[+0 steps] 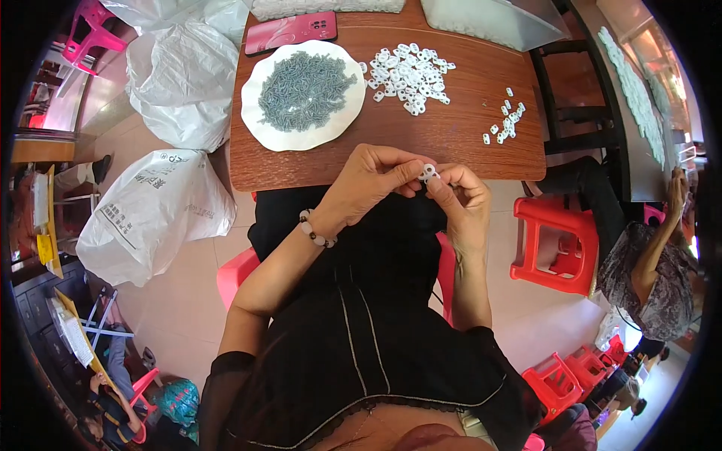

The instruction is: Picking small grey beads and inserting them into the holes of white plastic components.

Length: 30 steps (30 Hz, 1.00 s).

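Observation:
Just past the table's near edge, my left hand (376,180) pinches a small white plastic piece with holes (429,172) between thumb and fingers. My right hand (460,197) meets it from the other side, its thumb and forefinger closed on the same piece. Whether a second small part sits between my fingertips cannot be made out. Beyond my left hand stands a white wavy-rimmed plate (259,135) heaped with small grey-blue translucent rods (308,90). To its right lies a loose pile of similar white plastic pieces (410,77). A smaller scatter of white pieces (508,124) is near the table's right edge.
A pink phone (292,32) lies behind the plate on the brown wooden table (301,169). At the far edge stands a translucent bin (492,22). White sacks (162,210) sit on the floor at left, a red stool (556,244) at right. Other people sit around.

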Each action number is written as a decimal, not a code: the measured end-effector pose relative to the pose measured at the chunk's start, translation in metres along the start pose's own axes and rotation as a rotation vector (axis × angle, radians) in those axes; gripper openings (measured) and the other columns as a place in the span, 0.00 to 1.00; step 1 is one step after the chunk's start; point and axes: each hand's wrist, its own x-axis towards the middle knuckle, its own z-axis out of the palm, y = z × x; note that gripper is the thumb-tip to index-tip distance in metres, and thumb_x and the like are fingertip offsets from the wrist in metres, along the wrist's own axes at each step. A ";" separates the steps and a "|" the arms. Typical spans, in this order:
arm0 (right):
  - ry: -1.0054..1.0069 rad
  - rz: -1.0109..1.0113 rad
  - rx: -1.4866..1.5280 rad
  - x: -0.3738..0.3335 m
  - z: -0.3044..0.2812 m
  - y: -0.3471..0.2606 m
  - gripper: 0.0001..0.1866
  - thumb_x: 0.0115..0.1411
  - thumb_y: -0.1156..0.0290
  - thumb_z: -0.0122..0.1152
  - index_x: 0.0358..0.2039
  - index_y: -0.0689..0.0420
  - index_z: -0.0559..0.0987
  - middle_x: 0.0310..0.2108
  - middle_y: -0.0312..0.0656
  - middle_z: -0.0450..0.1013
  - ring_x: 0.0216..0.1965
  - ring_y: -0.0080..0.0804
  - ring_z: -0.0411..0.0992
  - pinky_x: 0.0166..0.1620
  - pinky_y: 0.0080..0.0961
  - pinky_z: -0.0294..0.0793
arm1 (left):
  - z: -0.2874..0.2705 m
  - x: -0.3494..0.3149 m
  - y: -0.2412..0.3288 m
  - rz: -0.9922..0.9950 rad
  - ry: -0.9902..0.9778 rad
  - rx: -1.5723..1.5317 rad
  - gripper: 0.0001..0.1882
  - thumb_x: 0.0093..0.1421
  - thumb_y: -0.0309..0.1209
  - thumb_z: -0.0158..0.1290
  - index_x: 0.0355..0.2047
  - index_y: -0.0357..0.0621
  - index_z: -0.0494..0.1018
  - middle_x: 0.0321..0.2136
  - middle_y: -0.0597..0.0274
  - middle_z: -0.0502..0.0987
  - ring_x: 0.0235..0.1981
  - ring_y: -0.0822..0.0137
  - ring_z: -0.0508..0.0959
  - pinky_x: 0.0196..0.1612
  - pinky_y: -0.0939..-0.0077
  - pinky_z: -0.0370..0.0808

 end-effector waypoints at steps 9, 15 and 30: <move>0.125 -0.063 -0.058 -0.003 0.004 0.001 0.03 0.57 0.83 0.59 0.28 0.63 0.75 0.34 0.38 0.74 0.32 0.16 0.67 0.37 0.13 0.66 | 0.003 0.004 -0.006 0.035 -0.027 0.005 0.14 0.62 0.34 0.55 0.43 0.37 0.78 0.31 0.64 0.80 0.28 0.79 0.76 0.34 0.85 0.76; 0.145 -0.092 -0.078 -0.004 0.006 0.001 0.04 0.57 0.83 0.59 0.27 0.62 0.75 0.32 0.36 0.74 0.31 0.14 0.65 0.35 0.12 0.63 | 0.005 0.005 -0.007 0.071 -0.015 0.019 0.13 0.61 0.33 0.56 0.42 0.36 0.78 0.30 0.62 0.80 0.28 0.78 0.76 0.34 0.85 0.76; 0.074 -0.089 -0.065 -0.006 0.003 -0.004 0.10 0.56 0.81 0.64 0.37 0.62 0.73 0.37 0.37 0.73 0.33 0.15 0.67 0.39 0.14 0.69 | 0.006 0.004 0.002 0.113 -0.030 0.149 0.10 0.59 0.31 0.58 0.35 0.36 0.80 0.22 0.65 0.78 0.23 0.79 0.72 0.27 0.86 0.71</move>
